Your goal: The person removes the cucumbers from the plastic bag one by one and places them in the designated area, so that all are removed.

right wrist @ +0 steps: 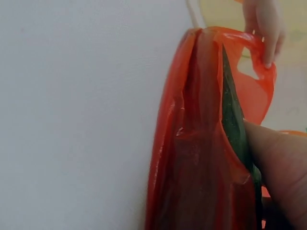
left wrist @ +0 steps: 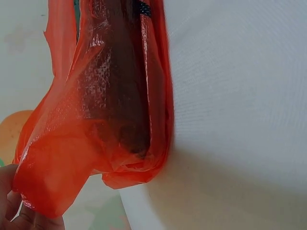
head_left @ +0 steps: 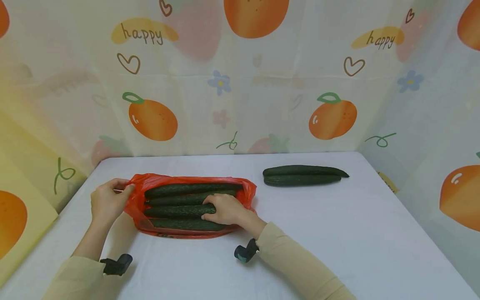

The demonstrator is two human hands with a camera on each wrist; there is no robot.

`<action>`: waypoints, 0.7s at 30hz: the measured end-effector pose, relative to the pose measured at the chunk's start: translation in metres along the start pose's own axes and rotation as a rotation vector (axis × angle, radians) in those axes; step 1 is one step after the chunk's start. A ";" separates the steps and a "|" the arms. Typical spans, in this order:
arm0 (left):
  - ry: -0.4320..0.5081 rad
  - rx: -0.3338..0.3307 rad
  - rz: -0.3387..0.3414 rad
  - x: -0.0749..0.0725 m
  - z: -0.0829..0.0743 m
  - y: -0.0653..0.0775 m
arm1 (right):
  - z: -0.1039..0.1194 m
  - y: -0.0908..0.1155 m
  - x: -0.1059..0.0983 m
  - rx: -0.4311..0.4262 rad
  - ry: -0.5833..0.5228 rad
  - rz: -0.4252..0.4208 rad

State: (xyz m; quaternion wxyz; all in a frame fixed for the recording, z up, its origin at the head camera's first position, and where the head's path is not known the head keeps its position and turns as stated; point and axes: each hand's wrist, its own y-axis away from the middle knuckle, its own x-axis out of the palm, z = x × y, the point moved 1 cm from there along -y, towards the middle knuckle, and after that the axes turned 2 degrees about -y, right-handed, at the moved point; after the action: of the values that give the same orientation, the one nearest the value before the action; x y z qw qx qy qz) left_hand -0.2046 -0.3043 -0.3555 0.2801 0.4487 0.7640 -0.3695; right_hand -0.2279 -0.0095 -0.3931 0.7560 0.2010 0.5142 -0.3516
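A red plastic bag (head_left: 136,204) lies on the table with its mouth spread, and several dark green cucumbers (head_left: 183,223) lie side by side inside. My left hand (head_left: 108,200) pinches the bag's left end; the left wrist view shows those fingers (left wrist: 29,218) on the thin red film. Over the bag's right half, my right hand (head_left: 226,209) grips one cucumber (head_left: 176,211), thumb on its near side and fingers on its far side. In the right wrist view the thumb (right wrist: 280,163) presses against the cucumber (right wrist: 233,115). That cucumber's right end is hidden under the hand.
Two more cucumbers (head_left: 301,180) lie together on the white table (head_left: 337,233), right of the bag. Behind the table hangs a printed curtain (head_left: 240,104) with oranges on it. Each wrist carries a small black camera (head_left: 245,251).
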 end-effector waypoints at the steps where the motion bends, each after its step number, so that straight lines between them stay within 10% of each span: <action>1: -0.001 -0.003 0.001 0.000 0.000 0.000 | 0.000 0.000 0.000 -0.002 0.001 -0.008; 21: -0.005 -0.008 0.001 -0.002 0.004 -0.001 | 0.000 0.007 -0.001 -0.027 0.004 -0.118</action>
State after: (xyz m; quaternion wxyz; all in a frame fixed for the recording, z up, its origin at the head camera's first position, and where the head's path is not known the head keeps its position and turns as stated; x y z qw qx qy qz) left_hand -0.2041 -0.3087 -0.3561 0.2840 0.4469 0.7645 -0.3677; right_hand -0.2228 -0.0047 -0.3928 0.7355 0.1608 0.5314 -0.3882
